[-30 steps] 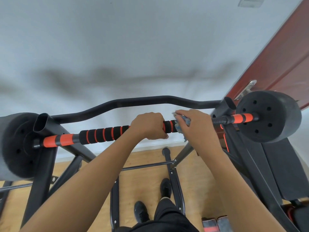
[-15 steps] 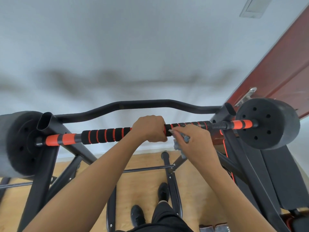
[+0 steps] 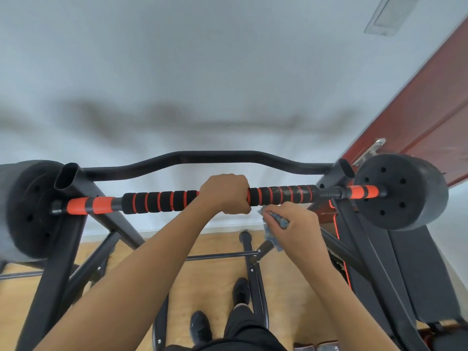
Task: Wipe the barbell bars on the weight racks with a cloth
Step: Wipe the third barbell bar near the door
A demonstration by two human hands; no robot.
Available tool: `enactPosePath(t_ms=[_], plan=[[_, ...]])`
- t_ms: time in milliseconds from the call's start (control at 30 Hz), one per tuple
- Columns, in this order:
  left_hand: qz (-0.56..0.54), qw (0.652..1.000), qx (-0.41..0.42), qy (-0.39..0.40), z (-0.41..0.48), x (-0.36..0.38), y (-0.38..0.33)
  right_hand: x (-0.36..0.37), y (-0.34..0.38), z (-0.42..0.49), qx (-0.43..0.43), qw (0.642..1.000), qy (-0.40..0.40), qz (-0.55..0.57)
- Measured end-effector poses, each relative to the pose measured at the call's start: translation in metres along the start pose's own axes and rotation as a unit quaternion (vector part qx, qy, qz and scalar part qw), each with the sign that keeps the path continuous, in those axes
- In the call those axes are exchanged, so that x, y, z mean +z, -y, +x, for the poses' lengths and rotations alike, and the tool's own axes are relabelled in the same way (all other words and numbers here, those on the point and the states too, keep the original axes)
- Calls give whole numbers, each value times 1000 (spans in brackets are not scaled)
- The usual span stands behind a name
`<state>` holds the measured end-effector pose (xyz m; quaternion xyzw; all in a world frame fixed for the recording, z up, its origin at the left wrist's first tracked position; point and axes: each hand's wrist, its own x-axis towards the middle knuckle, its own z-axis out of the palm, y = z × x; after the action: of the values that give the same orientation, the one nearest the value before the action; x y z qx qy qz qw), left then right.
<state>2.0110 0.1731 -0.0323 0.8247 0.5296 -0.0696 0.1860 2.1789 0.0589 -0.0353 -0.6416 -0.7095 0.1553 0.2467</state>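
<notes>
The barbell bar is seen lying across a black rack, carried near each end by the rack's uprights. Its long axis runs from left to right across the view, nearly level, with the right end sitting a little higher in the picture. The left end points into the left weight plate and the right end into the right weight plate. Orange sleeves are seen near both ends, and the middle stretch is covered in black padding ringed with orange.

The left hand is wrapped over the middle of the bar from above, its fingers curled round the padding. The right hand is held just below the bar, to the right of the left hand, and is closed round a bunched blue-grey cloth. Part of the cloth hangs down from the fist. Whether the cloth's upper edge touches the underside of the bar cannot be told.

Behind the bar, a curved black crossbar is seen joining the tops of the two uprights, roughly parallel to the bar's axis. A pale wall fills the background, and a dark red door is seen at the right. Below, a wooden floor and a pair of black shoes are visible between the rack's lower struts.
</notes>
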Motion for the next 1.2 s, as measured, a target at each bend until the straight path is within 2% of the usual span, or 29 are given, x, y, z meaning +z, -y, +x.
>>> enactPosePath(t_ms=[133, 267, 467, 600, 733, 933, 1033, 1200], plan=[[9, 999, -6, -40, -5, 2, -3, -20, 2, 11, 23, 998, -47, 47], [14, 998, -6, -63, -9, 4, -4, -8, 11, 50, 23, 994, -4, -103], [12, 997, -6, -79, -8, 7, -3, -1, 19, 94, 25, 980, 52, -188], [-2, 999, -4, -47, -5, 4, -1, -2, 20, 96, 48, 976, 97, -191], [-7, 1000, -4, -12, -1, 1, -1, -12, 14, 58, 28, 987, 52, -148], [-18, 1000, -7, 2, 2, -1, 0, -9, 13, 38, -19, 995, 50, -81], [-16, 1000, -9, -9, 2, 1, -1, -4, 14, 44, -31, 995, 10, -94], [3, 999, -7, -37, -3, 4, -2, -2, 18, 81, -20, 986, 55, -159]])
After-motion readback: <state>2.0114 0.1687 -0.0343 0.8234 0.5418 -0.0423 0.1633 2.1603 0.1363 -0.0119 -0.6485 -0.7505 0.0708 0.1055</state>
